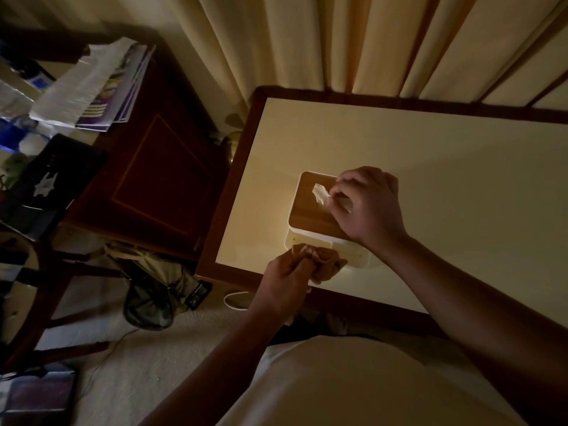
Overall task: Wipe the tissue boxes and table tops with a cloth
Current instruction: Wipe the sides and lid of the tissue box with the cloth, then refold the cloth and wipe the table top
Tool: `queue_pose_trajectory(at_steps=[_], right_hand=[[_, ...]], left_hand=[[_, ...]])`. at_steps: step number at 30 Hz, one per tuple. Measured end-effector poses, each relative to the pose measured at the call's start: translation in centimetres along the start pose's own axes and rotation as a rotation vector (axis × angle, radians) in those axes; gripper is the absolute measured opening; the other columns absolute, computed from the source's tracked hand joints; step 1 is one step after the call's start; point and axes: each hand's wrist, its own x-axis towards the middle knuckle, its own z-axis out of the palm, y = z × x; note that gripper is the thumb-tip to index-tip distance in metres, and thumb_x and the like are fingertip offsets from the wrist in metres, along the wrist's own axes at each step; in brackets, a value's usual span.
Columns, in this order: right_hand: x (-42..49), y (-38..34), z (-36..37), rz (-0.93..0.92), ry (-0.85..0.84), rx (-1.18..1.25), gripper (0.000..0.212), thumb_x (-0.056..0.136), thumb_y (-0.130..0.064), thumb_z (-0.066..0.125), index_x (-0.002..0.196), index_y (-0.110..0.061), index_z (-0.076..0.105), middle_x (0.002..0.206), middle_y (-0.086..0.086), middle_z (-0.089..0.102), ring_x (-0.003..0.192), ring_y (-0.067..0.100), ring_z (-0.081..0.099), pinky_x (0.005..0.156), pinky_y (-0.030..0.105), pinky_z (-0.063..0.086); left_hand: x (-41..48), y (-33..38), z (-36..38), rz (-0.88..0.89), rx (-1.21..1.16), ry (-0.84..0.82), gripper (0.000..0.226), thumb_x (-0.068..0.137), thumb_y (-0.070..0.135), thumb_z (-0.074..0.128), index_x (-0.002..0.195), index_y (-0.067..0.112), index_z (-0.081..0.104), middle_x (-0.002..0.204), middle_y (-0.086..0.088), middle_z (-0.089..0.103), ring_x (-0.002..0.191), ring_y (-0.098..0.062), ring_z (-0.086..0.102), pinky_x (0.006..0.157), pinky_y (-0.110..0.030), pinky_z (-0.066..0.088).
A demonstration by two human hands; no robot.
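- While the left hand [284, 278] bunches a brown cloth [322, 259] against the near wall of the tissue box [307, 210], the right hand [372, 204] rests on the box's wooden lid. The box stands toward the near left of the pale table [430, 155].
- The left fingers are curled tight round the cloth. The right fingers are curled too, with thumb and forefinger appearing to pinch the tissue [319, 193] that pokes from the lid's slot.
- The step in hand looks to be the wiping of the box's sides, with the box steadied from above. Whether the lid or the table top has been wiped cannot be told in this dim light.
- The next move probably calls for drawing the cloth round the other walls and over the lid, clear of the tissue, then shifting the box to reach the table beneath it.
- A dark wooden cabinet [159, 173] with papers [92, 87] on top stands to the left, and cream curtains [338, 41] hang along the far edge.
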Motion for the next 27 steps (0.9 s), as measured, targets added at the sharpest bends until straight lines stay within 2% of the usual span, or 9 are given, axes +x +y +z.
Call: queue_pose_trajectory(at_steps=[4, 8, 10, 13, 14, 16, 20, 24, 27], right_hand=[[0.1, -0.4, -0.7, 0.037, -0.052, 0.028, 0.015, 0.093, -0.037, 0.07, 0.102, -0.026, 0.073, 0.117, -0.008, 0.067, 0.116, 0.025, 0.058, 0.095, 0.045, 0.039], [-1.0, -1.3, -2.1, 0.289, -0.065, 0.054, 0.045, 0.098, -0.051, 0.06, 0.135, -0.025, 0.061, 0.147, 0.001, 0.054, 0.138, 0.028, 0.046, 0.108, 0.05, 0.037], [-2.8, -2.3, -2.6, 0.441, -0.072, 0.076, 0.057, 0.102, -0.054, 0.054, 0.149, -0.024, 0.046, 0.163, 0.009, 0.035, 0.15, 0.035, 0.032, 0.114, 0.057, 0.032], [-6.4, -3.9, -2.2, 0.543, -0.131, 0.104, 0.075, 0.102, -0.061, 0.048, 0.162, -0.025, 0.021, 0.173, 0.01, 0.005, 0.158, 0.04, 0.013, 0.113, 0.066, 0.03], [-7.3, -4.3, -1.8, 0.557, -0.138, 0.139, 0.079, 0.101, -0.064, 0.044, 0.164, -0.024, 0.016, 0.173, 0.012, 0.002, 0.157, 0.041, 0.015, 0.111, 0.068, 0.033], [-8.2, -4.3, -0.8, 0.573, -0.132, 0.271, 0.084, 0.099, -0.069, 0.037, 0.165, -0.021, 0.014, 0.171, 0.016, 0.007, 0.15, 0.046, 0.031, 0.106, 0.069, 0.044], [-7.7, -3.8, 0.7, 0.488, -0.108, 0.422, 0.076, 0.104, -0.06, 0.036, 0.163, -0.016, 0.019, 0.164, 0.019, 0.019, 0.138, 0.042, 0.047, 0.096, 0.059, 0.057], [-5.1, -3.6, 1.4, 0.387, -0.078, 0.44, 0.069, 0.107, -0.047, 0.04, 0.163, -0.013, 0.019, 0.165, 0.022, 0.017, 0.141, 0.043, 0.045, 0.096, 0.059, 0.057], [-2.0, -3.1, 2.4, 0.28, -0.027, 0.437, 0.067, 0.108, -0.042, 0.042, 0.163, -0.011, 0.02, 0.161, 0.024, 0.022, 0.138, 0.037, 0.046, 0.095, 0.05, 0.059]], left_hand=[[-0.6, 0.7, -0.2, 0.09, -0.105, 0.061, 0.022, 0.106, 0.01, 0.052, 0.105, 0.012, 0.074, 0.097, 0.005, 0.078, 0.09, -0.005, 0.073, 0.071, -0.019, 0.054], [0.3, -0.3, -1.0, 0.238, 0.007, 0.262, 0.021, 0.099, 0.032, 0.057, 0.092, 0.041, 0.074, 0.1, 0.005, 0.073, 0.104, -0.025, 0.068, 0.087, -0.05, 0.058], [0.9, -0.3, -1.3, 0.311, 0.048, 0.341, 0.021, 0.102, 0.032, 0.054, 0.096, 0.043, 0.07, 0.101, 0.003, 0.072, 0.104, -0.027, 0.069, 0.085, -0.056, 0.058], [1.8, 0.8, -0.9, 0.398, -0.052, 0.362, 0.024, 0.108, 0.016, 0.051, 0.099, 0.033, 0.066, 0.096, -0.004, 0.067, 0.089, -0.017, 0.071, 0.075, -0.039, 0.059], [2.1, 1.3, -0.7, 0.404, -0.076, 0.362, 0.025, 0.11, 0.013, 0.05, 0.096, 0.03, 0.063, 0.09, -0.007, 0.063, 0.082, -0.018, 0.068, 0.07, -0.037, 0.057], [2.8, 2.1, -0.2, 0.377, -0.11, 0.348, 0.028, 0.111, 0.015, 0.048, 0.091, 0.031, 0.058, 0.082, -0.01, 0.055, 0.073, -0.026, 0.06, 0.065, -0.049, 0.055], [3.3, 3.0, 0.3, 0.271, -0.172, 0.28, 0.02, 0.111, 0.032, 0.051, 0.093, 0.031, 0.059, 0.084, -0.009, 0.058, 0.074, -0.03, 0.056, 0.068, -0.064, 0.053], [4.1, 3.9, -0.6, 0.299, -0.116, 0.314, 0.018, 0.111, 0.031, 0.049, 0.096, 0.028, 0.059, 0.092, -0.013, 0.061, 0.077, -0.028, 0.061, 0.067, -0.057, 0.055], [5.4, 4.7, -2.4, 0.306, -0.051, 0.345, 0.017, 0.112, 0.026, 0.048, 0.099, 0.023, 0.059, 0.093, -0.003, 0.065, 0.079, -0.011, 0.062, 0.066, -0.032, 0.055]])
